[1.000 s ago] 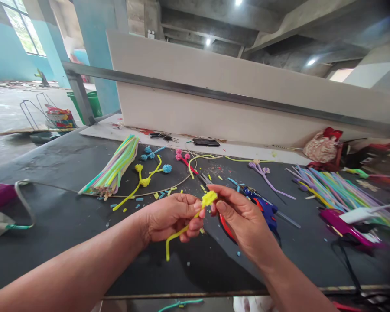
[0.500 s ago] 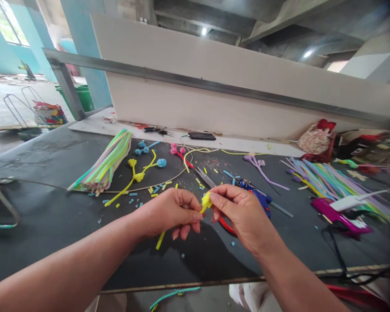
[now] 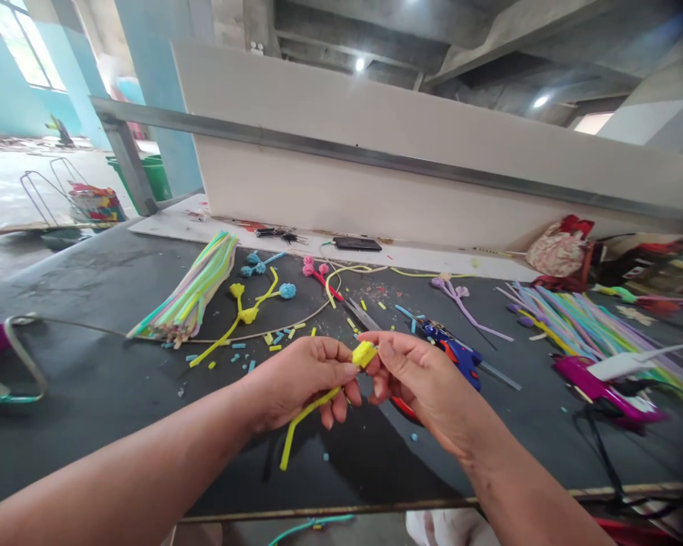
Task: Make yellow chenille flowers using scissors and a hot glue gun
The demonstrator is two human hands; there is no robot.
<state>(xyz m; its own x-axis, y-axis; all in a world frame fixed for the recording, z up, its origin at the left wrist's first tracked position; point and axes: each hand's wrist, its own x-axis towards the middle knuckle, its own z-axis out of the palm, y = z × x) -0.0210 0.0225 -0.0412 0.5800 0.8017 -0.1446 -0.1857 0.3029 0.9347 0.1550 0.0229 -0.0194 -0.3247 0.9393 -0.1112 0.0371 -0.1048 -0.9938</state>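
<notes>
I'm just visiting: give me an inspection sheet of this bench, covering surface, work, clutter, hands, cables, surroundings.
Surface: dark tabletop, littered.
Job's things: yellow bud on a yellow stem, held above the tabletop.
Clutter: blue and yellow offcuts, red-handled scissors, blue glue gun.
Hands: left hand pinches the stem by the bud; right hand touches the bud, exact hold unclear.
Cables: grey cord at left, black cable at right.
Surroundings: white board with grey rail behind; ceiling lights on.

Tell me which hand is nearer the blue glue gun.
Right: the right hand is just left of the blue glue gun; the left hand is farther left.
</notes>
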